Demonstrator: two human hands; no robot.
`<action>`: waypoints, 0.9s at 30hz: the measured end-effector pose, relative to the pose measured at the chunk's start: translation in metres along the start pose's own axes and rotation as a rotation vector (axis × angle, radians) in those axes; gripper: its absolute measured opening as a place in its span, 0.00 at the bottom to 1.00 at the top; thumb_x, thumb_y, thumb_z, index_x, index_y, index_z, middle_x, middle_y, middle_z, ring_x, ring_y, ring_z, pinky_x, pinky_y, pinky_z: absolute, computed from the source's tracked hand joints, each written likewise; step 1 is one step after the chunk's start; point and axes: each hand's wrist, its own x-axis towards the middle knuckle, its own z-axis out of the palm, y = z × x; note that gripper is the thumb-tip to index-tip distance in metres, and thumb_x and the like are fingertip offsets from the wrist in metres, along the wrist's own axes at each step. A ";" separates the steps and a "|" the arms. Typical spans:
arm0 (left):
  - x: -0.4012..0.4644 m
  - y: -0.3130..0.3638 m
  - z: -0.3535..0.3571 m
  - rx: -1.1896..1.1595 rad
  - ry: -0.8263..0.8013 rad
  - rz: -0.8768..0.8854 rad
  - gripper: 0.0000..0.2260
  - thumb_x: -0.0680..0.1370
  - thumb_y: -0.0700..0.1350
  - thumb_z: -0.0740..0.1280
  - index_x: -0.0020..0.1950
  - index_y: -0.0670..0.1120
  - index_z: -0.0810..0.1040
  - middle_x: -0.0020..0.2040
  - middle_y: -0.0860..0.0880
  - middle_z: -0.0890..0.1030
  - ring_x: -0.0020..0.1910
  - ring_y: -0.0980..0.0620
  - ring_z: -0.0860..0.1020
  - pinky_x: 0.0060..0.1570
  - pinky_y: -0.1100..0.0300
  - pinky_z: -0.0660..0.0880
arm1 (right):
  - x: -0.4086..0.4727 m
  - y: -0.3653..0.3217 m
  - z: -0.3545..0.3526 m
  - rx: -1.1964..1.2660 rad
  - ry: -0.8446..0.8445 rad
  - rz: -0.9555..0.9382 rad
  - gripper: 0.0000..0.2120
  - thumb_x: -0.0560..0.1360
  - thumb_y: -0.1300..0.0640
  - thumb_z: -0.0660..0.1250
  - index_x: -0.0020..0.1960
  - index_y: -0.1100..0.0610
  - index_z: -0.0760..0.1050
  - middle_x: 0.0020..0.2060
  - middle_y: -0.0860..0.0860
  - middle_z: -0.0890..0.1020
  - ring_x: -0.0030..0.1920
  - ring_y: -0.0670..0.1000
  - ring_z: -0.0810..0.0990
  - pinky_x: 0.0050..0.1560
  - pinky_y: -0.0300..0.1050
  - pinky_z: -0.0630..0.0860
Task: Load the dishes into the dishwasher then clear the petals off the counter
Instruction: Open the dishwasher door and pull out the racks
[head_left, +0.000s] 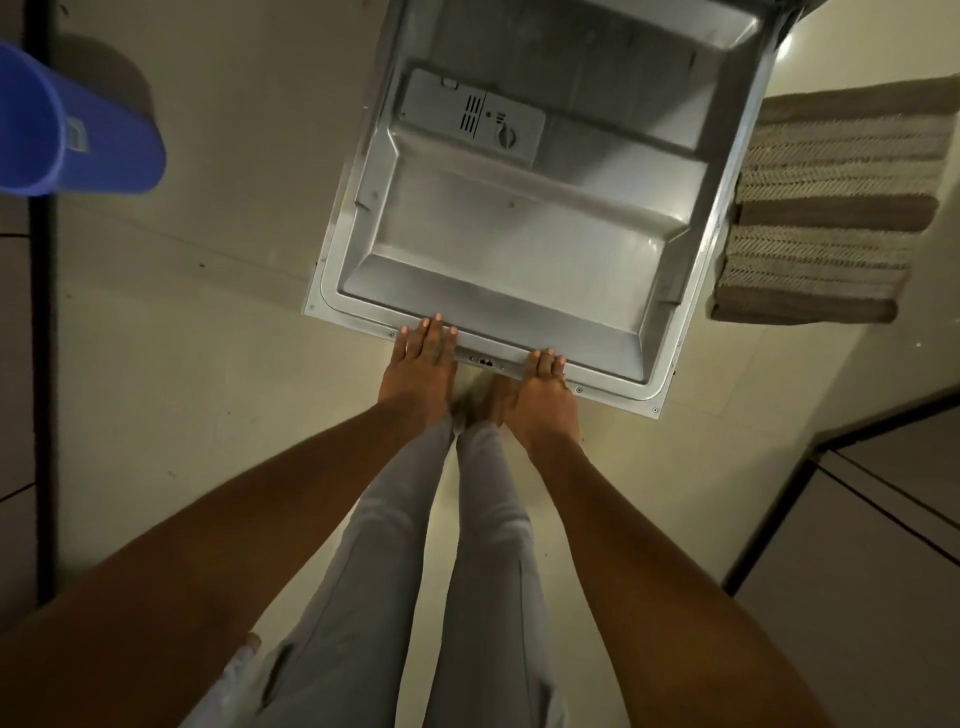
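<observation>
Forearms run up frame centre to both hands on the near edge of the dishwasher door (519, 228): left hand (423, 358) flat, fingers straight; right hand (545, 384) with fingers curled over the lip. Door lies fully down, steel liner bare, detergent cup (475, 119) shut. No racks, dishes, petals or desk visible. Can't tell whether loading has begun or finished. Blue bin (67, 130) upper left.

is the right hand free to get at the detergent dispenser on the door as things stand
Probably yes. The right hand rests on the near edge of the open door, fingers on the rim and holding nothing else. The dispenser sits farther up the inner panel, and nothing lies between them.
</observation>
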 end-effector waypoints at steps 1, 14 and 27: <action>0.006 0.000 0.007 0.002 -0.002 -0.005 0.40 0.83 0.51 0.62 0.82 0.41 0.37 0.81 0.38 0.37 0.80 0.37 0.37 0.79 0.43 0.38 | 0.007 0.002 0.006 -0.004 -0.007 -0.006 0.35 0.86 0.49 0.55 0.83 0.64 0.44 0.83 0.62 0.48 0.83 0.62 0.46 0.82 0.54 0.53; 0.102 -0.010 0.074 -0.147 -0.164 -0.047 0.33 0.84 0.55 0.53 0.83 0.45 0.41 0.82 0.43 0.38 0.82 0.44 0.39 0.78 0.40 0.38 | 0.100 0.019 0.078 0.031 -0.146 -0.015 0.42 0.83 0.48 0.59 0.82 0.67 0.39 0.82 0.65 0.42 0.82 0.64 0.41 0.83 0.54 0.45; 0.131 0.016 0.103 -0.297 -0.156 -0.157 0.37 0.82 0.48 0.58 0.81 0.42 0.37 0.80 0.40 0.32 0.80 0.40 0.34 0.79 0.43 0.39 | 0.117 0.022 0.112 0.046 -0.140 -0.038 0.57 0.77 0.38 0.67 0.81 0.66 0.31 0.79 0.66 0.31 0.80 0.66 0.32 0.82 0.60 0.42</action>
